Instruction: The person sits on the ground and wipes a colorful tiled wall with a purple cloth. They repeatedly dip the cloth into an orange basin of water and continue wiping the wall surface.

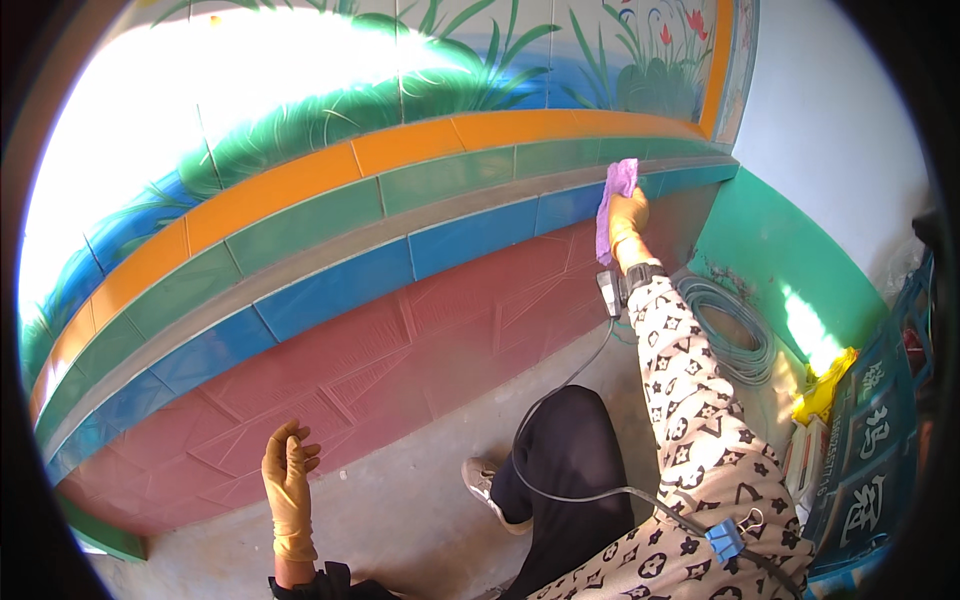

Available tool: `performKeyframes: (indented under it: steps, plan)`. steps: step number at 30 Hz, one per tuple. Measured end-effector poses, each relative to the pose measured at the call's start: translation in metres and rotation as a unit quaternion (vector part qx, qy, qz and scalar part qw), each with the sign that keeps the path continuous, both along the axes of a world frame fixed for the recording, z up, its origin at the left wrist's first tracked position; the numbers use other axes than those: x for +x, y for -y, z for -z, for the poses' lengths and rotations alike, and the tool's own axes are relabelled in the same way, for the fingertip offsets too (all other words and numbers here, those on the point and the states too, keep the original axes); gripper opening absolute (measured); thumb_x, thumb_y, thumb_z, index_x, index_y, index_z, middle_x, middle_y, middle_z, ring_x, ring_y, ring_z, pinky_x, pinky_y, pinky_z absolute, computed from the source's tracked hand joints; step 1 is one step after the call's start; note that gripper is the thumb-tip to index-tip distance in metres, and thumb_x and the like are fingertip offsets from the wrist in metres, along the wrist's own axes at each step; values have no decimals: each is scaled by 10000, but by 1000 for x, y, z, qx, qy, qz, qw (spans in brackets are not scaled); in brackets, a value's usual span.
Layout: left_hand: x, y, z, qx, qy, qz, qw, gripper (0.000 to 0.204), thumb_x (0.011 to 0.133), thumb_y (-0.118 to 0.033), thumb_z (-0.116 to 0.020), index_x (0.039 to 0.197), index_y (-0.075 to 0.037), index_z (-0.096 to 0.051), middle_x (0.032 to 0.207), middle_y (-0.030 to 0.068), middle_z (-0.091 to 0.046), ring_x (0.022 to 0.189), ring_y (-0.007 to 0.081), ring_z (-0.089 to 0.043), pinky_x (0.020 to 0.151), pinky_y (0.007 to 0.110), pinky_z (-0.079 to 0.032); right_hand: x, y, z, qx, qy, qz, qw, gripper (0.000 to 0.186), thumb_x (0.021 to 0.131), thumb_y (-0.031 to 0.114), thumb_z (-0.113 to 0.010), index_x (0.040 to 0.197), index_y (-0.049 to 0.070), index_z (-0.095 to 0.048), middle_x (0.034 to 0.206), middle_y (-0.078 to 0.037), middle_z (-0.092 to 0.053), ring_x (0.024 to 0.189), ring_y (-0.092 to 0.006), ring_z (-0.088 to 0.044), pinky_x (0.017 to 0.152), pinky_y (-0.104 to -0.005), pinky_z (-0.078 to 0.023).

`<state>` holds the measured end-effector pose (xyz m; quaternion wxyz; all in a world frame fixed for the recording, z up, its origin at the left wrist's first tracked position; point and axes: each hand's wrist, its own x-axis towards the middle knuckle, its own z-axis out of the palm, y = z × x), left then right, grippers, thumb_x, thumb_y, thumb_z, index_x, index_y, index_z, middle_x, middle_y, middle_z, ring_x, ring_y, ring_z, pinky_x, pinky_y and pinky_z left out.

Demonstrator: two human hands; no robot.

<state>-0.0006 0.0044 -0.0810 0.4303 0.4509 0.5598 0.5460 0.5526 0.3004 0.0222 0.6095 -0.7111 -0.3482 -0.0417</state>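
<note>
My right hand (626,215), in a tan-yellow glove, grips a purple cloth (615,178) against the tiled ledge (460,225) at its right part, where green, grey and blue bands run below an orange band. My left hand (290,475), also gloved, is raised at the lower left in front of the dark red panelled wall (350,370), fingers loosely bent and apart with nothing in them. Below my right wrist hangs a small silver-and-dark device (609,293) on a grey cable, which runs across my leg to a blue clip (724,540) on my clothing.
A painted tile mural (640,80) rises above the ledge. At right, coiled grey hose (735,355) lies by a green-and-white side wall (770,240), beside a yellow bag (823,385) and a dark printed board (860,460). My foot (485,490) rests on the concrete floor (390,510).
</note>
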Motion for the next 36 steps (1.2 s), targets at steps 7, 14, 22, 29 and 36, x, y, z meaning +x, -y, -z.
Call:
performKeyframes:
  steps: [7,14,22,29,36]
  plan:
    - [7,-3,6,25,18,17,999,394,1001,-338,-563,1258,-39,-573,1118,85,-642,882,143,-638,773,277,-528,-61,34,-12,10,280,-48,959,383,765,89,-671,1133,186,-706,1035,-94,-670,970,-331,-652,834,-401,-525]
    - [10,-6,7,47,32,19,998,353,1005,-293,-568,1235,-24,-575,1093,82,-643,863,137,-628,773,272,-521,-106,-6,-89,54,358,-116,925,587,795,65,-623,1354,222,-532,1127,-138,-624,1074,-357,-603,907,-425,-503]
    - [30,-2,12,55,45,21,997,286,986,-191,-602,1185,14,-591,992,55,-646,814,107,-596,741,251,-505,-216,-14,-63,73,556,-193,805,538,913,359,-587,1392,128,-510,1302,-167,-548,1240,-357,-497,1044,-544,-362]
    - [44,-10,21,67,19,37,997,257,969,-172,-618,1125,32,-612,944,57,-648,819,129,-610,733,274,-509,-287,20,-68,61,541,-309,780,527,879,228,-622,1391,161,-517,1335,-146,-548,1237,-350,-509,1072,-453,-391]
    - [51,-12,26,32,-44,48,997,299,970,-183,-612,1180,30,-602,962,66,-666,871,143,-642,781,281,-525,-357,34,-64,64,541,-420,726,537,876,176,-653,1396,162,-516,1414,-166,-505,1269,-375,-502,1056,-423,-435]
